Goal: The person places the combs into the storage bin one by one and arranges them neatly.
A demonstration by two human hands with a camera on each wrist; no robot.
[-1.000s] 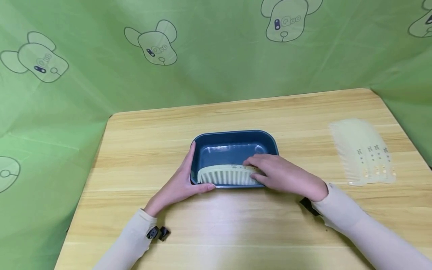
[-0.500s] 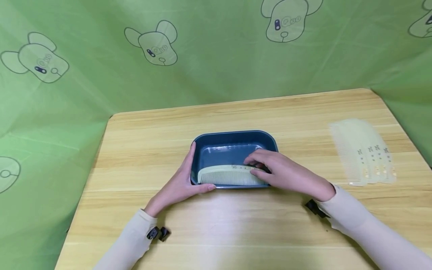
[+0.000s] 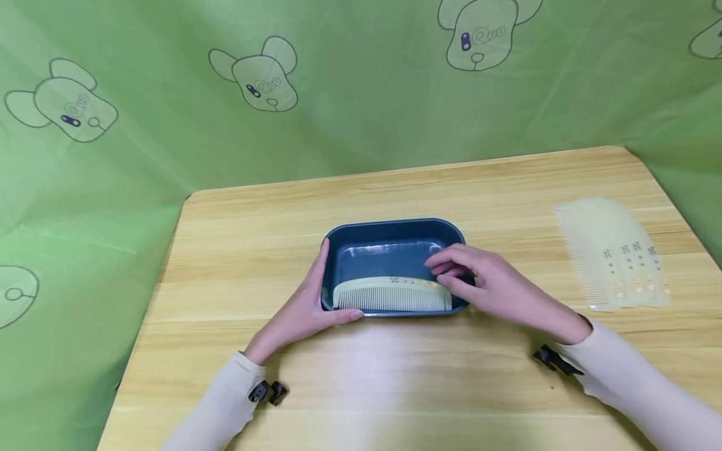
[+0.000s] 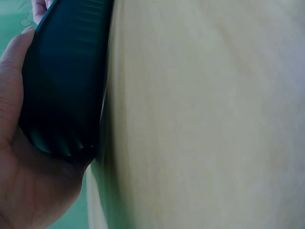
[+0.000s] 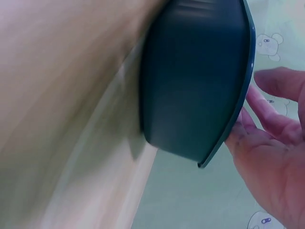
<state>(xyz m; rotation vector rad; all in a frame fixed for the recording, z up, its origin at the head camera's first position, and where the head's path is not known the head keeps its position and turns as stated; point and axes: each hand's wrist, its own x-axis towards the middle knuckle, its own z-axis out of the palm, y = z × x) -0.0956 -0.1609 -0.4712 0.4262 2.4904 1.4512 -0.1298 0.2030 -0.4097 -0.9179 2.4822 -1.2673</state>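
Observation:
A dark blue plastic basin (image 3: 389,249) stands on the table. My left hand (image 3: 301,300) grips its near left corner, thumb along the near rim and fingers on the left end; in the left wrist view the palm (image 4: 45,181) cups that corner. Inside the basin a pale green comb (image 3: 392,295) lies along the near wall, teeth toward me. Over the basin's right end is my right hand (image 3: 485,275), fingers loosely bent and holding nothing, thumb tip close to the comb's right end. The right wrist view shows this hand (image 5: 274,138) at the rim.
Several more pale combs (image 3: 598,250) lie fanned and overlapping at the right of the wooden table (image 3: 361,388). A green cloth (image 3: 361,113) with bear-head prints hangs behind and at the sides.
My right hand has let go of the comb and drawn back to the right, uncovering its right end. The left hand and the basin have stayed in place.

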